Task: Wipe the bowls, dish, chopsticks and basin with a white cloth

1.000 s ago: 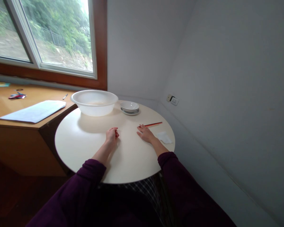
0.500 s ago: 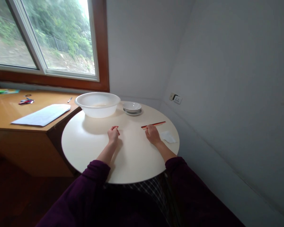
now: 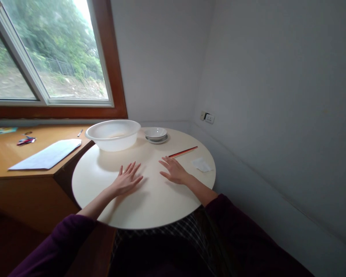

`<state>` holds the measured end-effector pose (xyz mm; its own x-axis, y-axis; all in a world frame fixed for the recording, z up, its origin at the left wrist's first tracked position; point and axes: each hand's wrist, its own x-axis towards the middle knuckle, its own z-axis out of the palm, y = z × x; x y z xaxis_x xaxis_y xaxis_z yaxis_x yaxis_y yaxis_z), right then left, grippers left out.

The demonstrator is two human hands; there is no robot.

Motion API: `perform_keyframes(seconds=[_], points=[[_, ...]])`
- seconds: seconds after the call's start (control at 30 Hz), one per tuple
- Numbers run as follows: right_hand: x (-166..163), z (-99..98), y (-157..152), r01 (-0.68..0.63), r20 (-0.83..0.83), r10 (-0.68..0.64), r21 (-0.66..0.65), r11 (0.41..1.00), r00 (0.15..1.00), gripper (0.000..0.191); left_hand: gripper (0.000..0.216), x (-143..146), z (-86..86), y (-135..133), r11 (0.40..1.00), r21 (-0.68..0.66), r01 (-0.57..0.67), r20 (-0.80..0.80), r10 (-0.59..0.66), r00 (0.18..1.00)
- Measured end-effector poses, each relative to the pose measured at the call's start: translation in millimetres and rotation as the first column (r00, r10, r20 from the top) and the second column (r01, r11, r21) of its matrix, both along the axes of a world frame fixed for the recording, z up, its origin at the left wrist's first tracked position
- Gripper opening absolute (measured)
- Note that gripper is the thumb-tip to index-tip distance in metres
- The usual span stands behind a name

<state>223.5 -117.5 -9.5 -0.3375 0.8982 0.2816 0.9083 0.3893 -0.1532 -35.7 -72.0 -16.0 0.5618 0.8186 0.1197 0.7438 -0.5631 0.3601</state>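
Leftmost, on the wooden tabletop (image 3: pixel 5 165) under the window (image 3: pixel 46 57): a white sheet of paper (image 3: pixel 46 156) lying flat, and behind it a small cluster of pens (image 3: pixel 25 141), too small to tell apart. Next, the round white tabletop (image 3: pixel 150 207), butting against that wooden corner. At its far edge, a wide translucent basin (image 3: pixel 113 134), its inside hard to make out. Just beside it on the right, a small white bowl (image 3: pixel 155 132) sitting on a saucer.

Near the middle, the left hand (image 3: pixel 126 180), palm down on the surface, fingers (image 3: pixel 129 171) spread wide and holding nothing. Close by but apart, the right hand (image 3: pixel 174 172), likewise flat, fingers (image 3: pixel 165 163) splayed and empty.

Just beyond the right hand, seemingly not touching it, a thin red stick (image 3: pixel 183 151) lying slantwise, one piece or a pair impossible to say. Only bare surface between hand and stick. Further right, near the rim, a crumpled white tissue (image 3: pixel 202 164). Up on the wall, a socket (image 3: pixel 207 117).

Lower down, both purple sleeves (image 3: pixel 242 231) cut off by the frame's edge, and a checked cloth (image 3: pixel 173 234) dim below the rim.
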Motion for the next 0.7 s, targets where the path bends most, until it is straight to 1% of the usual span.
perform_keyframes(seconds=[0.03,0.1,0.17,0.2,0.27,0.43,0.7], points=[[-2,-0.9,0,-0.001,0.003,0.001,-0.060,0.998,1.000,0.060,0.070,-4,-2.9,-1,1.000,0.023,0.008,-0.073,-0.007,0.997],[-4,-4.1,0,0.008,0.000,-0.008,-0.191,0.982,1.000,0.066,0.070,-8,-7.8,-5,0.999,0.048,0.023,-0.165,-0.015,0.986],[-5,-7.5,0,0.026,0.002,-0.027,-0.290,0.957,1.000,0.068,0.069,-8,-11.4,-7,0.998,0.059,0.034,-0.213,-0.021,0.977],[-6,-8.9,0,0.035,0.005,-0.035,-0.317,0.948,0.999,0.068,0.069,-8,-12.7,-9,0.997,0.061,0.036,-0.227,-0.022,0.974],[-7,-10.7,0,0.045,0.012,-0.044,-0.330,0.943,0.999,0.067,0.069,-6,-14.5,-10,0.997,0.071,0.035,-0.238,-0.017,0.971],[-7,-12.2,0,0.057,0.026,-0.051,-0.303,0.951,0.998,0.066,0.070,-5,-17.4,-9,0.994,0.098,0.037,-0.239,-0.012,0.971],[-8,-11.0,-1,0.066,0.072,-0.047,-0.301,0.951,0.996,0.067,0.071,-4,-18.4,-8,0.993,0.117,0.031,-0.295,0.005,0.955]])
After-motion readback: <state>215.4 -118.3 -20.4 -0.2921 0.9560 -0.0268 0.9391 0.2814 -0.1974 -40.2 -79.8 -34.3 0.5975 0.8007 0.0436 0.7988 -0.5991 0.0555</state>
